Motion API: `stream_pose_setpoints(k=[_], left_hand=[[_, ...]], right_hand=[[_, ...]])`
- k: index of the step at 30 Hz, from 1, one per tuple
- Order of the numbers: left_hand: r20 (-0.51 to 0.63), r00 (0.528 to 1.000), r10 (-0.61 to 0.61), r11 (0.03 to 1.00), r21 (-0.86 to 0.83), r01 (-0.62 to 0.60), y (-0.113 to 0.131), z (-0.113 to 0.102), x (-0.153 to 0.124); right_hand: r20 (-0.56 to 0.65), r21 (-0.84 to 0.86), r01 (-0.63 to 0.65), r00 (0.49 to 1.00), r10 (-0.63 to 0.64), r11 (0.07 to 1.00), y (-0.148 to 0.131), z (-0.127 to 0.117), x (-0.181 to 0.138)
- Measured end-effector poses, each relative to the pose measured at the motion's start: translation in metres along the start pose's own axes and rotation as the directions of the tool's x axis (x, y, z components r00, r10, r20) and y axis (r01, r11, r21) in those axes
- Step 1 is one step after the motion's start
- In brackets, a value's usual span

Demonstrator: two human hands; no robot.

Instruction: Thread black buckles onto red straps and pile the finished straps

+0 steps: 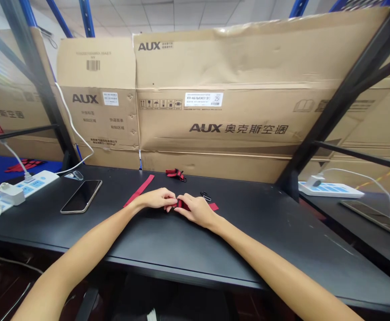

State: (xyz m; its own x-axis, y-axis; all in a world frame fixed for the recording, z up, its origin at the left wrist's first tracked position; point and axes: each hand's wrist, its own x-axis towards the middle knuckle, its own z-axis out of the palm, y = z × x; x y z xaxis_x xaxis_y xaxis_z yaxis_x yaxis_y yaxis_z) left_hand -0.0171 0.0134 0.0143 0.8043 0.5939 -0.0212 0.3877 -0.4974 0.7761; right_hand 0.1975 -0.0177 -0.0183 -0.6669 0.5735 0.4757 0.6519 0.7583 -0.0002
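My left hand (158,198) and my right hand (197,211) meet at the middle of the black table (181,240), fingers pinched together on a red strap (182,204). One end of that strap (213,206) pokes out to the right of my right hand. A small black metal clip (205,195) lies just behind my right hand. A second flat red strap (139,190) lies to the left of my left hand. Farther back rests a finished red strap with a black buckle (176,174).
A phone (81,196) lies face up at the left. A white power strip (21,189) with plugs and cables sits at the left edge, another power strip (330,189) at the right. Large AUX cardboard boxes (235,111) stand behind the table, between black frame posts (342,98).
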Motion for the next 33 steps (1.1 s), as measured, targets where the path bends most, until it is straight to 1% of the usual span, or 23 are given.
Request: stream_pose_setpoints(k=[3,6,8,10,13,14,16,18,21,24,26,29,31,33], left_hand=[[-0.035,0.999,-0.011,0.999,0.053,0.012,-0.002,-0.010,-0.005],[-0.060,0.997,-0.046,0.994,0.100,0.052,-0.008,-0.026,-0.013],[-0.054,0.996,-0.072,0.986,0.149,0.079,-0.012,-0.035,-0.019],[-0.048,0.995,-0.089,0.971,0.219,0.098,-0.015,-0.038,-0.021],[-0.103,0.993,-0.051,0.956,0.284,0.078,-0.011,-0.026,-0.017],[-0.122,0.992,-0.021,0.957,0.284,0.055,-0.009,-0.020,-0.013],[-0.116,0.992,0.057,0.956,0.292,-0.021,-0.003,-0.006,-0.005],[-0.129,0.986,0.101,0.947,0.315,-0.056,0.001,0.001,0.000],[-0.158,0.982,0.101,0.943,0.329,-0.044,0.003,-0.004,-0.002],[-0.147,0.988,0.045,0.950,0.312,0.003,0.002,-0.017,-0.010],[-0.135,0.991,0.005,0.957,0.289,0.034,0.002,-0.020,-0.013],[-0.134,0.991,-0.010,0.966,0.256,0.045,0.005,-0.012,-0.011],[-0.134,0.991,0.012,0.966,0.258,0.023,0.008,-0.004,-0.007],[-0.136,0.990,0.039,0.963,0.268,-0.001,0.010,-0.001,-0.005]], right_hand=[[0.003,-0.089,-0.014,1.000,0.015,0.996,0.006,0.000,0.001],[0.003,-0.148,-0.051,0.999,0.052,0.988,0.016,-0.002,-0.001],[0.011,-0.172,-0.067,0.998,0.070,0.983,0.022,-0.004,-0.003],[0.026,-0.180,-0.057,0.998,0.063,0.982,0.024,-0.006,-0.005],[0.038,-0.151,-0.020,0.999,0.026,0.988,0.019,-0.007,-0.005],[0.041,-0.136,-0.004,0.999,0.010,0.991,0.016,-0.006,-0.004],[0.055,-0.117,0.034,0.998,-0.028,0.993,0.010,-0.005,-0.003],[0.067,-0.108,0.063,0.996,-0.056,0.992,0.008,-0.004,-0.001],[0.057,-0.100,0.043,0.998,-0.038,0.994,0.011,-0.005,0.001],[0.037,-0.109,-0.005,0.999,0.009,0.994,0.019,-0.008,0.001],[0.035,-0.127,-0.021,0.999,0.025,0.992,0.022,-0.009,0.000],[0.045,-0.146,-0.006,0.999,0.013,0.989,0.021,-0.008,-0.002],[0.051,-0.134,0.018,0.999,-0.012,0.991,0.017,-0.007,-0.002],[0.056,-0.114,0.027,0.998,-0.021,0.993,0.016,-0.008,-0.001]])
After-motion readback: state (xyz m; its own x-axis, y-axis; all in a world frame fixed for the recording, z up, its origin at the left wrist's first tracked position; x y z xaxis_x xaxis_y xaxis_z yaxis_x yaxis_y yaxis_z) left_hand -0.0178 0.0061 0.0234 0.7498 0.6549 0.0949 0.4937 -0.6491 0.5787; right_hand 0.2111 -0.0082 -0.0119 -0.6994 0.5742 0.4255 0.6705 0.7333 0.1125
